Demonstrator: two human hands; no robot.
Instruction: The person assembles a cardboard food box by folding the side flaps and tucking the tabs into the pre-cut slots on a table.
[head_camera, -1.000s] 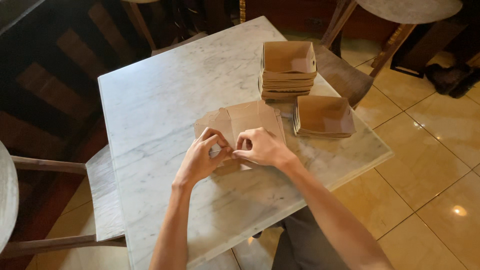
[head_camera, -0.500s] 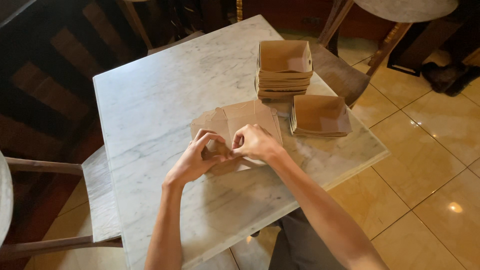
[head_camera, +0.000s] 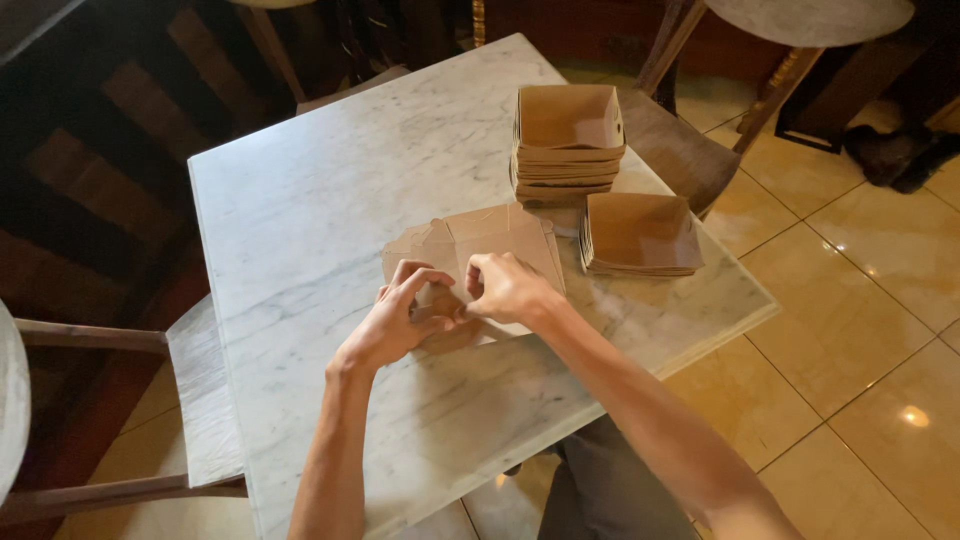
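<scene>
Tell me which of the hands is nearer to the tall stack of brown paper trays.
Right. The right hand is nearer the tall stack; the left hand is farther.

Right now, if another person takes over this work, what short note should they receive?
Left hand and right hand: fingers of both pinch the near edge of the flat cardboard blank lying on the marble table.
Done: a tall stack of folded trays and a short stack stand at the far right.
Left: this blank is still unfolded.
</scene>
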